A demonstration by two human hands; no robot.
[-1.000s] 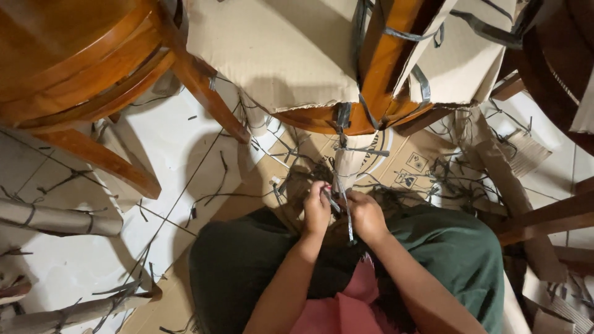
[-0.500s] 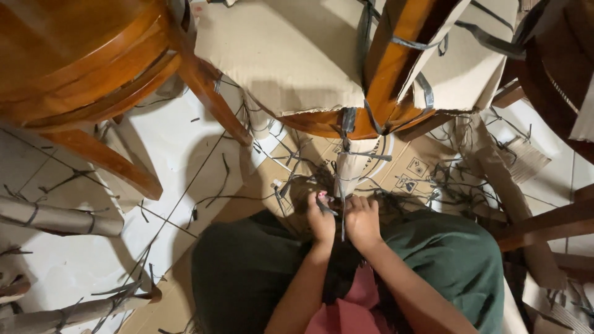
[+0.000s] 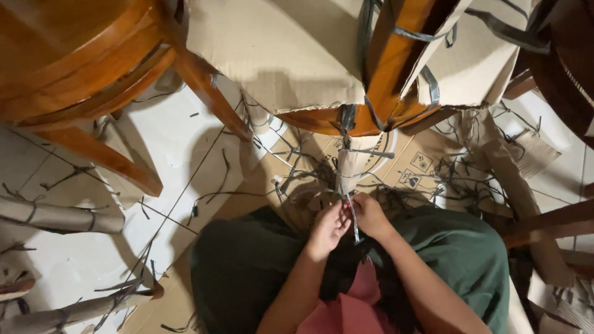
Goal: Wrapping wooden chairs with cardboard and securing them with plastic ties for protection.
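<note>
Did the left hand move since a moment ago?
Cannot tell for sure: the left hand keeps to the grey strap below the wrapped chair leg; the small shift may be the camera's.

A thin grey plastic strap [image 3: 354,218] hangs down between the left hand [image 3: 328,227] and right hand [image 3: 371,215], which meet close together above the person's lap and pinch it. The strap runs upward along a chair leg wrapped in pale cardboard [image 3: 356,167], where more grey strapping crosses it in bands. The wrapped leg stands nearly upright, rising to the underside of an orange-brown wooden chair [image 3: 390,74] that is partly covered with sheets of brown cardboard.
</note>
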